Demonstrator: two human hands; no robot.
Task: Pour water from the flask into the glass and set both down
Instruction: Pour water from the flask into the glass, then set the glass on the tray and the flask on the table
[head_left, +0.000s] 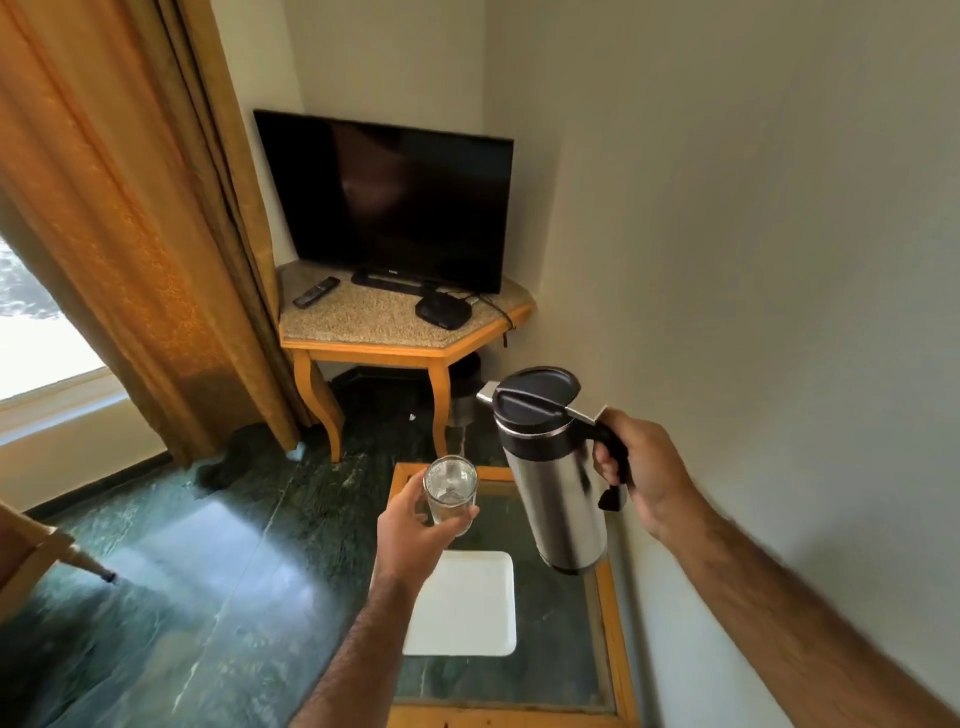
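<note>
1. Flask (558, 483): steel body, black lid and black handle, right of centre in the frame. We see it held in the air above the counter (615, 639), leaning a little, spout toward the upper left.
2. Right hand (641, 475): our grip is wrapped tight around the flask's handle.
3. Glass (450, 493): clear tumbler, centre of the frame, just left of the flask and apart from it. We cannot tell whether it holds water.
4. Left hand (415, 535): our grip closes on the lower half of the glass, raised above the counter.
5. Counter: glass top in a wooden frame, lower centre-right, against the wall.
6. White tray (467, 608): square, lying flat on the counter below the glass.
7. Television (384, 200): dark screen, upper centre, on a corner table (363, 325).
</note>
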